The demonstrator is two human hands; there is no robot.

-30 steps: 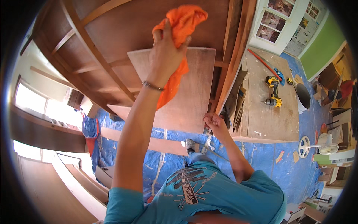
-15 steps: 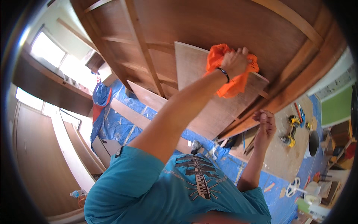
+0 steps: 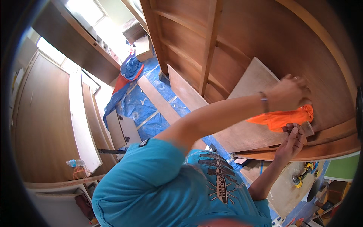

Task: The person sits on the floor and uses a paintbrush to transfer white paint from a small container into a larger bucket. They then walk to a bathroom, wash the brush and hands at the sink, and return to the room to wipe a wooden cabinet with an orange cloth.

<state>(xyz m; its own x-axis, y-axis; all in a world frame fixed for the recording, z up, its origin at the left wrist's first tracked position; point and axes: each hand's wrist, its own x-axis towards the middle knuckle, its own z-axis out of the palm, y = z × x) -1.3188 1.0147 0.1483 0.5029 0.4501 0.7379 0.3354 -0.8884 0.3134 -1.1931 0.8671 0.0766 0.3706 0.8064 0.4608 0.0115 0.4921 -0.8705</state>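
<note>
My left hand (image 3: 289,92), blurred by motion and with a dark band at its wrist, is closed at the top of an orange cloth (image 3: 278,120). The cloth trails leftward over a pale wooden board (image 3: 242,130), which leans against a brown wood-panelled surface. My right hand (image 3: 293,142) is just below the cloth, near the board's end. Its thumb and fingers are pinched together at a small dark patch; whether that is an object or shaded fingertips is unclear.
Wooden ribs (image 3: 211,45) cross the panelled surface. Blue sheeting (image 3: 153,109) covers the floor, with a long plank (image 3: 157,96) on it. A yellow-and-black drill (image 3: 298,179) lies on a work board at lower right. A plastic bottle (image 3: 75,163) stands at left.
The view has turned, shifting the scene to the right. My left hand and the orange cloth have moved toward the board's right end. My right hand is now close beside the cloth.
</note>
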